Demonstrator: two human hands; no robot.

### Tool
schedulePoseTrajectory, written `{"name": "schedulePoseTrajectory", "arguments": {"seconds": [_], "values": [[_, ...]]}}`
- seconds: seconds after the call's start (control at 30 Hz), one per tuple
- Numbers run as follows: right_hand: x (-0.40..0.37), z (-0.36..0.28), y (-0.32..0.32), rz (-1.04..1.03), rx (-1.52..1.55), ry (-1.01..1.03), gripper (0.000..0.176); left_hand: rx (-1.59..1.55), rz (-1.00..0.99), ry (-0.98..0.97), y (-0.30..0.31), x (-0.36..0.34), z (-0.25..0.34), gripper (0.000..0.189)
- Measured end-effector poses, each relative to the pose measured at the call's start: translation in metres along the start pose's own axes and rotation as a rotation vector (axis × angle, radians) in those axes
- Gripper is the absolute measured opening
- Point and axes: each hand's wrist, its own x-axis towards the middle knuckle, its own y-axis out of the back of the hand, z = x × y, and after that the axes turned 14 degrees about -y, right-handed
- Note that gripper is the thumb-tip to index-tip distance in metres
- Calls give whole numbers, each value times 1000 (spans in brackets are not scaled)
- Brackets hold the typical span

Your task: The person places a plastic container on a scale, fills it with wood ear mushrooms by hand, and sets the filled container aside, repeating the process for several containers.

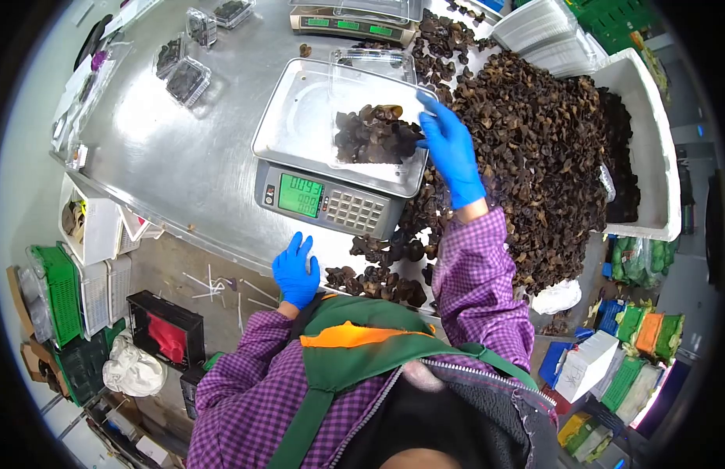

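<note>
My right hand [450, 144], in a blue glove, is at the right side of a clear plastic container [348, 98] on the scale's tray. Its fingers are apart and its fingertips reach the container's edge, touching dark wood ear mushrooms [370, 137] inside. Whether a piece lies between those fingertips is hard to see. The digital scale [331, 199] has a lit green display below the metal tray [288, 117]. My left hand [296, 271], also gloved in blue, rests at the table's front edge with fingers spread, holding nothing.
A large heap of wood ears [526, 148] spreads right of the scale, spilling from a white foam box [659, 156]. Filled clear boxes [188, 80] stand at the table's upper left. A second scale [351, 25] is at the back. Crates [166, 328] sit on the floor at left.
</note>
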Motion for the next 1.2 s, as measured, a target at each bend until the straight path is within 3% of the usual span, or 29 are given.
{"name": "schedulePoseTrajectory", "arguments": {"seconds": [0.1, 0.17, 0.23, 0.27, 0.3, 0.4, 0.47, 0.6, 0.63, 0.77, 0.9, 0.97, 1.2], "values": [[2, 53, 33, 92, 126, -6, 39, 14, -5, -6, -1, 1, 0, 49], [-5, 106, 51, 260, -210, 44, 48, -1, -11, 5, 1, 1, 1, 46], [-30, 157, 56, 266, -716, -49, 58, -45, -19, 22, 4, 2, 1, 45], [-46, 175, 53, 160, -798, -247, 66, -94, -27, 39, 6, 1, 1, 44], [-63, 180, 48, 184, -844, -298, 63, -91, -30, 42, 6, 1, -1, 44], [-80, 252, 55, 194, -509, -263, 44, -323, 93, 39, 4, 4, -10, 38], [-94, 241, 54, 226, -412, -273, 38, -530, 246, 46, 3, 11, -17, 34], [-105, 188, 61, 261, -191, -338, 26, -570, 343, 112, 30, 57, -26, 29], [-102, 188, 64, 308, -264, -193, 24, -580, 385, 129, 37, 71, -32, 27], [-94, 163, 63, 305, 44, -342, 24, -787, 492, 198, 74, 137, -40, 25], [-88, 149, 52, 318, 44, -302, 22, -797, 425, 199, 91, 198, -44, 28], [-86, 137, 43, 321, 38, -309, 21, -811, 369, 46, 88, 225, -41, 33], [-80, 108, 36, 343, 189, -337, 18, -861, 235, 56, 48, 302, -30, 46]]}}
